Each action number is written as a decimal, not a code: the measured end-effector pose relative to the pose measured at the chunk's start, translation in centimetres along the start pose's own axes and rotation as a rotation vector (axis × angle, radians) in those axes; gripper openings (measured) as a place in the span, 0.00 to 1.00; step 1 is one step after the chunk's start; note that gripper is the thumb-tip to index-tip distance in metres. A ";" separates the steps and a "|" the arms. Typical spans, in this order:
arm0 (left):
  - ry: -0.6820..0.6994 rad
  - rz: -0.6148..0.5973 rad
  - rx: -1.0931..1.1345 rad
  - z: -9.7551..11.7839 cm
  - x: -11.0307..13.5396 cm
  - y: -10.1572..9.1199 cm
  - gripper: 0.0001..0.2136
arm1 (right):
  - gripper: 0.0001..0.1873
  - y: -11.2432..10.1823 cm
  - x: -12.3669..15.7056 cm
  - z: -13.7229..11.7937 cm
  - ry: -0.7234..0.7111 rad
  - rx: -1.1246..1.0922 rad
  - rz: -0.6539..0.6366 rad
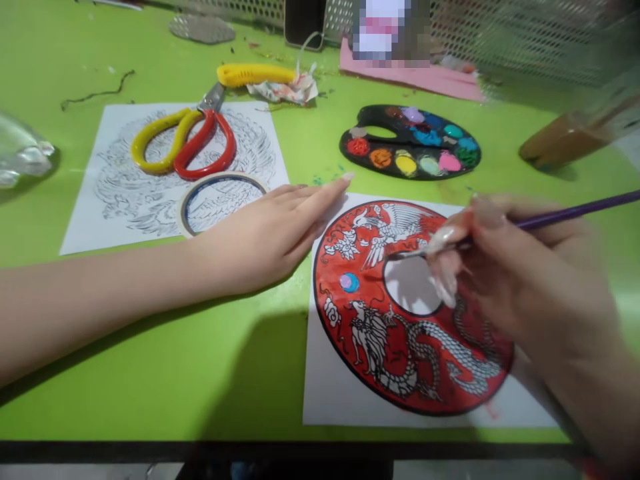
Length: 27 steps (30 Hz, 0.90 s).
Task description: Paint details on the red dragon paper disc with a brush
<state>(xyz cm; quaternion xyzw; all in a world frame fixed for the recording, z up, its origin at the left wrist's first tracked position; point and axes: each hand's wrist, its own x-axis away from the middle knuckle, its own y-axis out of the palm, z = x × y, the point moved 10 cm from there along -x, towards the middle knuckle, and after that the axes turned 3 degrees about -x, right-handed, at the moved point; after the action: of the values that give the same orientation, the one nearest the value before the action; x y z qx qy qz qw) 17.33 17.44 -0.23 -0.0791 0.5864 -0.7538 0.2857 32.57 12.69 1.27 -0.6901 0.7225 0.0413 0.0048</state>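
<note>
With right fingers [493,220] gripping a paintbrush [575,213], left fingers [326,200] flat, had red ground [373,288] mostly filled, dragon [370,328] and phoenix [397,225] apparently left.

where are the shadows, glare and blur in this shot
Head view: a broad dark shadow on the table at front centre, another inside the white middle of the red drawing; head view: small glints on the scissors; head view: right hand soft, jar smeared, a patch at top pixelated.
</note>
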 end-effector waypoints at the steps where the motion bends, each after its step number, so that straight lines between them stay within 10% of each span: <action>1: -0.014 -0.006 0.001 -0.1 0.0 0.0 0.25 | 0.09 -0.5 -0.1 -0.5 -0.039 -0.033 0.044; 7: -0.112 0.010 0.031 -1.1 0.0 -0.3 0.26 | 0.13 -2.3 -1.0 -1.2 -0.155 -0.048 0.116; 18: -0.041 0.392 0.027 -0.5 0.9 -3.5 0.19 | 0.25 -3.8 -2.9 -3.6 -0.339 0.202 0.146; 27: -0.039 0.459 0.139 1.7 1.5 -6.9 0.16 | 0.24 0.3 -2.0 -4.3 -0.289 0.480 -0.050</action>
<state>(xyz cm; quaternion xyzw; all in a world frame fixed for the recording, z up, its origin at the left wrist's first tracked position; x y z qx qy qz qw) 14.56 16.27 6.33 0.0616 0.5299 -0.7060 0.4658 32.63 14.43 5.67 -0.6738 0.6861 -0.0330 0.2722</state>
